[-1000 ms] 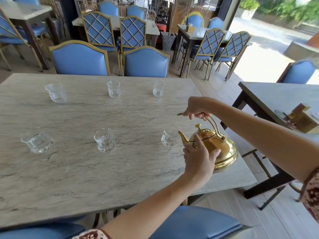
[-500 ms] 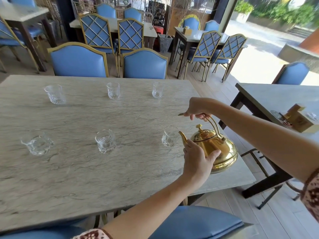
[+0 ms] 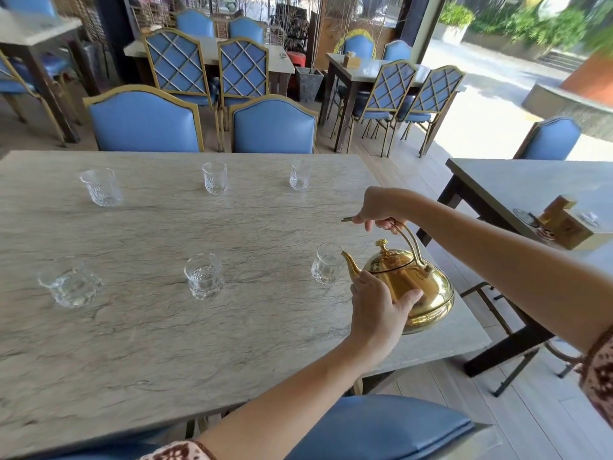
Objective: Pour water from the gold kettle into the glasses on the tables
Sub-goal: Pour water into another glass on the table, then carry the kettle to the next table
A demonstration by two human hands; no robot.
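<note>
The gold kettle is tilted a little to the left near the right end of the marble table, its spout tip at the rim of the near-right glass. My right hand grips the kettle's arched handle from above. My left hand cups the kettle's body below the spout. Two more glasses stand in the near row, a middle one and a left one. Three glasses stand in the far row: left, middle, right.
Blue chairs with gold frames line the table's far side, and a blue seat is below me. A second table on the right carries a wooden box. A floor gap separates the two tables.
The kettle and both hands have held almost the same place at the near-right glass. The view has shifted slightly.
</note>
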